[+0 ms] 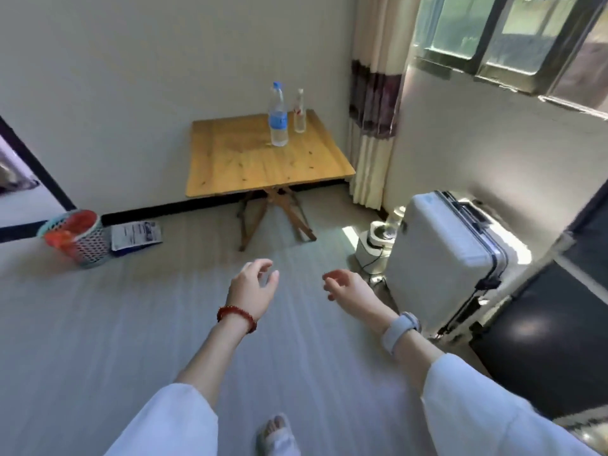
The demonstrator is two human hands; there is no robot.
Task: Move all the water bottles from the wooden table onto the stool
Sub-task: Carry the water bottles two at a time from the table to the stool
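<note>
Two clear water bottles stand upright on the wooden table [230,166] against the far wall. The larger bottle [278,116] has a blue cap and blue label. A smaller bottle [299,111] with a white cap and red mark stands just right of it, near the table's back edge. My left hand [251,287] and my right hand [345,289] hover over the floor well short of the table, fingers loosely curled and apart, holding nothing. No stool is in view.
A white suitcase [447,258] stands at the right, with a small white appliance [373,246] and its cable beside it. A mesh bin [80,238] and a paper packet [136,235] lie at the left wall. A dark surface [539,350] fills the lower right.
</note>
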